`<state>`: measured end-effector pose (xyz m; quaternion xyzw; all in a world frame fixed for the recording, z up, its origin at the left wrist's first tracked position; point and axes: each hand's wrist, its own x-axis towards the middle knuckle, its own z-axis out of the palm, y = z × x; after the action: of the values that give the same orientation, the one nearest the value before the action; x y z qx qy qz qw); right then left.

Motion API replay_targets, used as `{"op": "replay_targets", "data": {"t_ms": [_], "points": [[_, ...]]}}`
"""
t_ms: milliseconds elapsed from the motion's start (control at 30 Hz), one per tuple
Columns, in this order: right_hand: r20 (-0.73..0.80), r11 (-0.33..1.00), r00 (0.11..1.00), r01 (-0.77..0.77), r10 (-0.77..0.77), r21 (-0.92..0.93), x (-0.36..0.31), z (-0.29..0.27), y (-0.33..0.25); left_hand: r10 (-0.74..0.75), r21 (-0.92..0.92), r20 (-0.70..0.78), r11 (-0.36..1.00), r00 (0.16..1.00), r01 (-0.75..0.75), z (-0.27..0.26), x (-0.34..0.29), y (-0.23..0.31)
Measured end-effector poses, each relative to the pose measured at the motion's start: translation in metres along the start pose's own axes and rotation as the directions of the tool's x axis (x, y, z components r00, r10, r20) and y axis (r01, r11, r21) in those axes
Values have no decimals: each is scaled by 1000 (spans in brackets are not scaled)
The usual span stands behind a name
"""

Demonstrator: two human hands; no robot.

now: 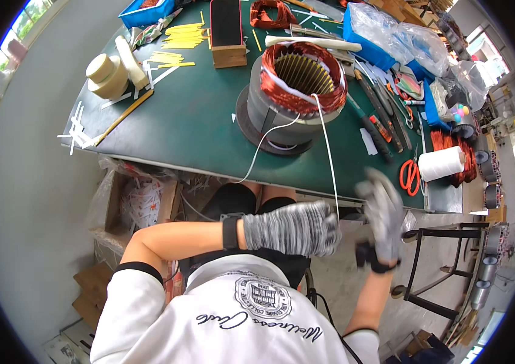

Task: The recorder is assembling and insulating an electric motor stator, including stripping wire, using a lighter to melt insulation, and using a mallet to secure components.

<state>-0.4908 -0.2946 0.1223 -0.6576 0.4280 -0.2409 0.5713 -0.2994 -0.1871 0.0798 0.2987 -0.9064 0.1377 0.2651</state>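
A stator (256, 118) with copper windings (272, 79) around its top stands on the table, its inner slots lined in yellow. White cord (328, 142) runs from the winding down toward me, and a second length hangs over the stator's side to the table edge. My left hand (297, 229), in a grey striped glove, is closed around the cord below the table's front edge. To its right, my gloved right hand (383, 209) is raised near the edge, slightly blurred, its fingers stretched out and nothing visible in them.
Red-handled scissors (410, 177) and a white thread spool (442, 164) lie at the table's right. Long tools (378, 109) lie beside the stator. A phone (226, 24) on a wooden block, yellow strips (183, 36) and cream rolls (107, 77) are at the left. A metal frame (445, 233) stands on the floor.
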Motion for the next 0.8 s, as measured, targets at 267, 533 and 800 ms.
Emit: {"op": "replay_targets", "data": {"t_ms": [267, 533, 800], "points": [[253, 876, 967, -104, -21, 471, 27, 28, -39, -273, -207, -178, 950, 945, 236, -55, -21, -16], [-97, 908, 949, -251, 298, 334, -51, -2, 39, -456, 208, -276, 831, 846, 516, -58, -39, -105], [-212, 892, 901, -415, 377, -178, -105, -33, 113, -500, 123, -348, 814, 793, 567, -50, -31, -102]]}}
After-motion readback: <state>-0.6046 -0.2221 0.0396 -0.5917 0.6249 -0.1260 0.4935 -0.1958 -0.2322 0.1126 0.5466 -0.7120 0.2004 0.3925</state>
